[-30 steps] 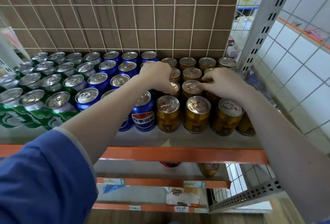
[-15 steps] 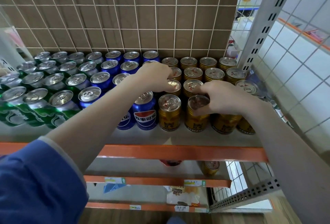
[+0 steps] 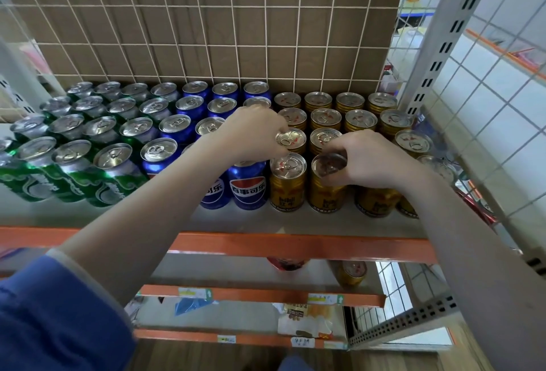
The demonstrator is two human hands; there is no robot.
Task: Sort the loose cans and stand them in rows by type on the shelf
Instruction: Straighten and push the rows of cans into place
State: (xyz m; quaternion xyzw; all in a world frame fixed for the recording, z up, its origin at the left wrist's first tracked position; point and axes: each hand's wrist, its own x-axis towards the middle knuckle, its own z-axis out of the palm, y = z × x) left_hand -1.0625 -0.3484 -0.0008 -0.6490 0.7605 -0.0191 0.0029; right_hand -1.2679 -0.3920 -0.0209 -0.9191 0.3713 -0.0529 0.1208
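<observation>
Gripping gold Red Bull cans, hands

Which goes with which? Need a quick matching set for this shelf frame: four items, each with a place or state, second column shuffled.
1. green cans
2. blue cans
3. left hand
4. right hand

a. grips the top of a front-row gold can
b. left block of the shelf
c. fingers on a second-row gold can
d. middle block, between green and gold

Pairs: 1-b, 2-d, 3-c, 4-a
</observation>
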